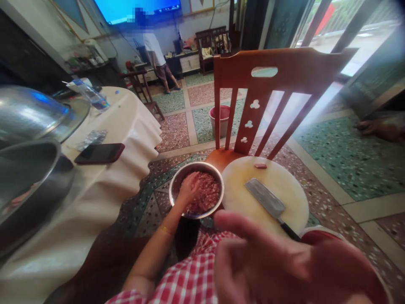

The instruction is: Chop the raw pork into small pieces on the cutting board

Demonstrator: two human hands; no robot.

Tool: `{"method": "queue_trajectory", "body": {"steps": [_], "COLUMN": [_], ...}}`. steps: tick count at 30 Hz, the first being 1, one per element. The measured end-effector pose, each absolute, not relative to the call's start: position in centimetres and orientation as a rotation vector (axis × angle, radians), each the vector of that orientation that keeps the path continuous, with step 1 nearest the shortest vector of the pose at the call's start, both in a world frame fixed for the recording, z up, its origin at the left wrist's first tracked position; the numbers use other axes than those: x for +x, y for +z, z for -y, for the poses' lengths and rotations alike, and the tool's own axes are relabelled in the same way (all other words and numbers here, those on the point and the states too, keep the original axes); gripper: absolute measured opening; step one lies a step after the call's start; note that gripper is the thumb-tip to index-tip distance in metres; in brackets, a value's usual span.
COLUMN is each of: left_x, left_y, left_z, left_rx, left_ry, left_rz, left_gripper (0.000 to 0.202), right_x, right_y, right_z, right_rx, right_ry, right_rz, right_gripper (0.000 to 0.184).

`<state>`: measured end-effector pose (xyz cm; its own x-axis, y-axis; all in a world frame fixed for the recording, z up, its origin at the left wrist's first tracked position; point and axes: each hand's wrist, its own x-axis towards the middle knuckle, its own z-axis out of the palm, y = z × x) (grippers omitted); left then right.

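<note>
My left hand (190, 188) reaches into a steel bowl (173, 202) of chopped raw meat (209, 192). Its fingers lie stretched over the meat, with their tips partly sunk in it. Large and blurred, my right hand (268, 257) is raised close to the camera, its fingers apart and nothing visible in it. Behind it, a round white cutting board (236, 190) rests on a wooden chair (284, 69). A cleaver (267, 197) with a black handle lies across the board, and a small strip of meat (260, 166) sits near its far edge.
At left stands a cloth-covered table (126, 114) with a phone (99, 153), a plastic bottle (93, 95), a metal lid (28, 109) and a large pot (61, 169). A red-lined bucket (218, 126) is behind the chair. Farther off, a person (155, 52) stands near a screen (139, 8).
</note>
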<state>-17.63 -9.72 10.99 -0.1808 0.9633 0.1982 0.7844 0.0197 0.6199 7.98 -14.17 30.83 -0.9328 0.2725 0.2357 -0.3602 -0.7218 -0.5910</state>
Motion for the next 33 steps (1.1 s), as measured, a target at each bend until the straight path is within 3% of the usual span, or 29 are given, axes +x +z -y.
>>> {"method": "queue_trajectory", "body": {"steps": [2, 5, 7, 10, 13, 19, 24, 28, 33], "left_x": [-17.5, -17.3, -17.6, -18.5, -19.6, -20.2, -20.2, -18.9, -18.1], "left_y": [12.5, 13.5, 13.0, 11.9, 12.8, 16.6, 11.8, 7.2, 7.1], "left_z": [10.3, 10.7, 10.5, 10.2, 10.8, 12.0, 9.5, 7.8, 8.1], "left_rx": [1.833, 1.727, 1.364, 0.586, 0.17, 0.263, 0.51, 0.88, 1.714], "left_ry": [1.108, 1.296, 1.393, 1.522, 1.574, 1.561, 1.244, 0.735, 0.423], "left_rz": [-1.961, -1.92, -1.837, -1.494, -1.085, -0.749, -1.095, -1.62, -1.765], "left_gripper": [0.039, 0.042, 0.042, 0.047, 0.057, 0.065, 0.07, 0.052, 0.041], "right_x": [7.8, 8.2, 9.0, 9.6, 8.1, 2.7, 1.1, 0.6, 0.0], "right_y": [27.8, 20.6, 15.4, 10.1, 8.5, 8.8, 7.9, 6.9, 5.6], "right_z": [12.7, 11.2, 11.1, 11.6, 11.3, 10.0, 10.0, 9.8, 9.6], "right_rx": [0.021, -0.691, -1.178, -1.565, -1.625, -1.455, -1.471, -1.531, -1.516], "right_ry": [2.581, 2.439, 2.373, 2.404, 2.416, 2.46, 2.495, 2.522, 2.562], "right_rz": [0.914, 1.018, 1.105, 0.991, 0.877, 0.892, 0.712, 0.62, 0.59], "right_gripper": [0.069, 0.041, 0.034, 0.029, 0.033, 0.039, 0.028, 0.022, 0.022]}}
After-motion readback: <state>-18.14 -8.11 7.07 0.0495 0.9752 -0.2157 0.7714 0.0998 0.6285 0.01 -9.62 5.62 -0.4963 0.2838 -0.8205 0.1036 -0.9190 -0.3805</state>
